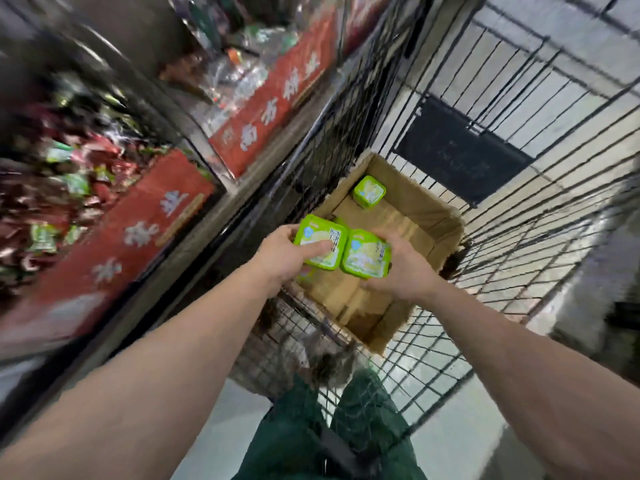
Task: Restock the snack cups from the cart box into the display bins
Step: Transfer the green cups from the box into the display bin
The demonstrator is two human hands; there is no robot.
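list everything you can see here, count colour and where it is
snack cups: at least three, green; one in the left hand, one in the right hand, one lying at the far end of the box; a green edge under the left hand may be more
cardboard box: one, brown, open, inside the cart
wire cart: one, black mesh, right of the bins
display bins: at least two, red fronts with pale lettering, on the left, blurred
wrapped snacks: many, red and green, heaped in the near bin; count unclear
trousers: dark green, bottom centre
left hand: one, fingers around a cup
right hand: one, fingers around a cup
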